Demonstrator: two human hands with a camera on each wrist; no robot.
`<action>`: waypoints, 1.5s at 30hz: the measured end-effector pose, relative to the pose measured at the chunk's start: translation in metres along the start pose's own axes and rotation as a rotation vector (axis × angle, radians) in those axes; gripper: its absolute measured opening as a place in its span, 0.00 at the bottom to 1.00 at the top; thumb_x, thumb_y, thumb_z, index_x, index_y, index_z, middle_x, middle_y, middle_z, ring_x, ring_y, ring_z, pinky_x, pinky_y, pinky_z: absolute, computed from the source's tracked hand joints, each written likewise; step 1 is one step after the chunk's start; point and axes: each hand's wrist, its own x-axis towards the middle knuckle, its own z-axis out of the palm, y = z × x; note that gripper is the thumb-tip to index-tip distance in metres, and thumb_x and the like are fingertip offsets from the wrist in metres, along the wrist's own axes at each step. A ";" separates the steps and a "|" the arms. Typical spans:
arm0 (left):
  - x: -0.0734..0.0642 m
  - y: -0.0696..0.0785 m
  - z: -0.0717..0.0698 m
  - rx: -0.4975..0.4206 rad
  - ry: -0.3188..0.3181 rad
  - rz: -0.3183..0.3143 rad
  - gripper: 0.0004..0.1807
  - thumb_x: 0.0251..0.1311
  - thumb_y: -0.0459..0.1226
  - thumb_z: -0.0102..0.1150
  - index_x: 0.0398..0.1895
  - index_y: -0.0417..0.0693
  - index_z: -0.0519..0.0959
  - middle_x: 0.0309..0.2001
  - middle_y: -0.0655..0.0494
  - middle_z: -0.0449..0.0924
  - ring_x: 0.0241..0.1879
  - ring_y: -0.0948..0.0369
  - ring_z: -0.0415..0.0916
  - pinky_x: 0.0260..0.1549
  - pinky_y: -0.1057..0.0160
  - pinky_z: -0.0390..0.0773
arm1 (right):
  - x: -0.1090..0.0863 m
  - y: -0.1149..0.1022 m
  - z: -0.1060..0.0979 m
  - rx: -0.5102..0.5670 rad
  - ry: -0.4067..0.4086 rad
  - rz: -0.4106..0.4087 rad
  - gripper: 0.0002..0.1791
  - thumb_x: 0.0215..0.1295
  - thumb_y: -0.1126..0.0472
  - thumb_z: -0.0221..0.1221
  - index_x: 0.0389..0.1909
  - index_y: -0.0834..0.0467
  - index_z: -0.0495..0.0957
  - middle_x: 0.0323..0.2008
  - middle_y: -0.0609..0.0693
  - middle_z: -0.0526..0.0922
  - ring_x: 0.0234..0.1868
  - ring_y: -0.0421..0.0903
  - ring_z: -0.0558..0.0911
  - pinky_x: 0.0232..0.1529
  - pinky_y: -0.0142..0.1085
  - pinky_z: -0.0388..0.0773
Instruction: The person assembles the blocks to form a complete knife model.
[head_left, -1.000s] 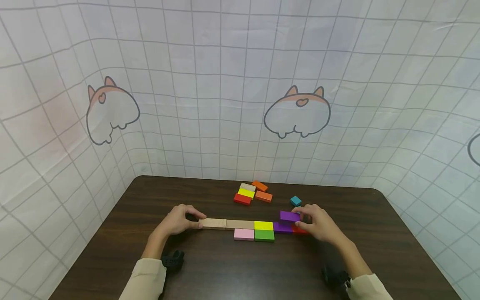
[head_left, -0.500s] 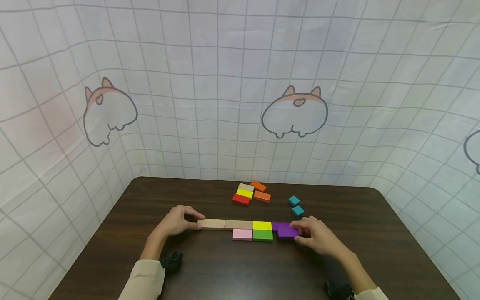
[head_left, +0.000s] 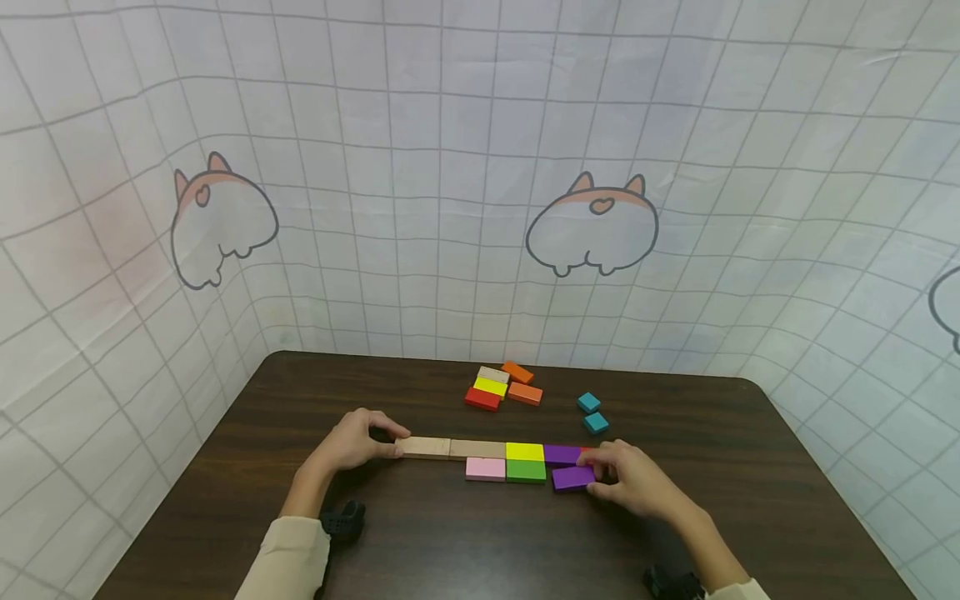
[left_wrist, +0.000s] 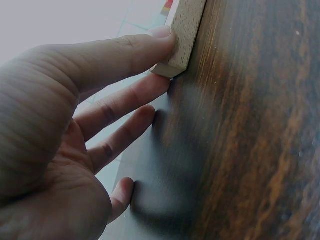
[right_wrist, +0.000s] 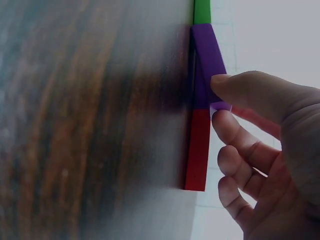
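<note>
My left hand (head_left: 358,440) pinches the left end of a plain wooden block (head_left: 423,447) between thumb and fingers; the left wrist view has the thumb on the side of that wooden block (left_wrist: 187,30). This block starts a row: a second wooden block (head_left: 478,449), a yellow one (head_left: 525,451), a purple one (head_left: 561,454) and a red one (right_wrist: 197,150). My right hand (head_left: 637,478) pinches another purple block (head_left: 572,479) at its right end, just in front of the row and slightly skewed. Right-hand fingers hide most of the red block in the head view.
A pink block (head_left: 485,469) and a green block (head_left: 526,472) lie against the row's front side. Farther back are a red block (head_left: 482,399), a yellow block (head_left: 491,387), a wooden block (head_left: 493,375), orange blocks (head_left: 525,393) and two teal blocks (head_left: 596,422). Cloth walls surround the brown table (head_left: 450,542).
My right hand has brought the purple block forward and down, from above the row to in front of it beside the green block. The left hand has kept its place.
</note>
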 end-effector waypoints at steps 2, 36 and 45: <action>0.000 0.000 0.000 0.000 -0.003 0.002 0.11 0.54 0.40 0.78 0.41 0.60 0.91 0.45 0.60 0.88 0.52 0.53 0.80 0.55 0.44 0.78 | 0.000 0.000 0.001 -0.003 -0.002 0.004 0.13 0.61 0.58 0.72 0.46 0.51 0.84 0.29 0.38 0.73 0.35 0.36 0.68 0.35 0.30 0.65; 0.000 0.001 0.000 -0.002 0.002 0.005 0.11 0.53 0.41 0.78 0.41 0.58 0.91 0.44 0.60 0.88 0.53 0.52 0.80 0.57 0.42 0.77 | 0.007 -0.006 0.002 0.087 -0.021 0.026 0.09 0.64 0.62 0.69 0.44 0.52 0.86 0.27 0.39 0.79 0.25 0.31 0.71 0.27 0.29 0.71; 0.000 0.002 0.000 0.004 0.005 -0.004 0.11 0.53 0.41 0.78 0.41 0.59 0.91 0.44 0.61 0.88 0.53 0.53 0.80 0.57 0.42 0.77 | 0.009 -0.009 0.004 0.065 -0.012 0.056 0.09 0.63 0.62 0.69 0.44 0.52 0.86 0.27 0.39 0.79 0.25 0.33 0.72 0.26 0.29 0.71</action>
